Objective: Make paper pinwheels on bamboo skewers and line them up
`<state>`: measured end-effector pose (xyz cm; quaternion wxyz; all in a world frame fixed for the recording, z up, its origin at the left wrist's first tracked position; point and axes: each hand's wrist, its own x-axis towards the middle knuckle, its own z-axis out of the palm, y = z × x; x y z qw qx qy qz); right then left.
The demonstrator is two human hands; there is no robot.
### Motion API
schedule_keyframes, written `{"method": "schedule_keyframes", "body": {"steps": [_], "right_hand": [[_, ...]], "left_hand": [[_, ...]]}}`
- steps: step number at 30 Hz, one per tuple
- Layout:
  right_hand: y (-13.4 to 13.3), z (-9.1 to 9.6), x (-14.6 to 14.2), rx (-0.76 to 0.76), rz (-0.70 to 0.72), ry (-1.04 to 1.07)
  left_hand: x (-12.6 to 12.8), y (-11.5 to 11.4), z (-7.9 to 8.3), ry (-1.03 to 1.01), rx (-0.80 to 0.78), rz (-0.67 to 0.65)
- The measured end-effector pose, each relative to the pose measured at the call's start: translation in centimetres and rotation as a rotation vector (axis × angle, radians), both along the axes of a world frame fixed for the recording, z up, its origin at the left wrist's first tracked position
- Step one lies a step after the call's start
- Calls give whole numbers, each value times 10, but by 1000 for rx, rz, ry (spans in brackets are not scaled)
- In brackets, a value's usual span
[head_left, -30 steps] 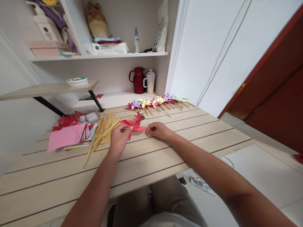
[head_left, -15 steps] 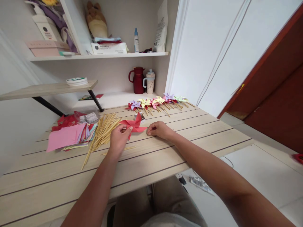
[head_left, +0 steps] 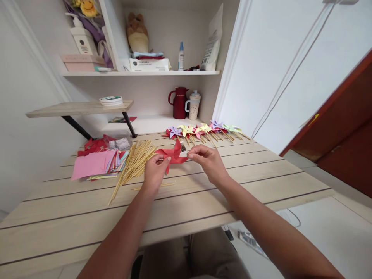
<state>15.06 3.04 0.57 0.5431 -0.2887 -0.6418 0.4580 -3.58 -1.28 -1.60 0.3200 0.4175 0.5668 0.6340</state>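
Observation:
A red paper pinwheel is held above the table between the thumb and fingers of my left hand. My right hand is closed in a pinch beside the pinwheel's right-hand tip; whatever its fingertips hold is too small to make out. Just behind the pinwheel stands a small open box with dark bits inside, partly hidden by the paper. To the left of my left hand lies a heap of thin wooden sticks. A few loose sticks lie behind my left wrist.
Finished pinwheels on sticks lie in a row at the back of the table. Coloured paper sheets are stacked at left beside a clear plastic packet. A dark red jug and a cup stand behind.
My right hand has risen slightly and its fingers have come closer to the pinwheel's right tip. My left hand keeps its hold on the pinwheel. The whole view has shifted.

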Motion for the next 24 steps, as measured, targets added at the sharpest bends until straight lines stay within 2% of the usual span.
{"method": "schedule_keyframes", "body": {"steps": [4,12,18,24], "right_hand": [[-11,2,-6,150,-73,-88],[-14,-2,-10,281,-105,-122],[-13,-3,-11,316,-118,-143],[-9,-6,-10,306,-135,-149]], "left_hand": [[3,-3,4,7,29,33],[9,-5,1,163,141,34],[13,-7,2,267,182,13],[14,-7,1,228,187,21]]}}
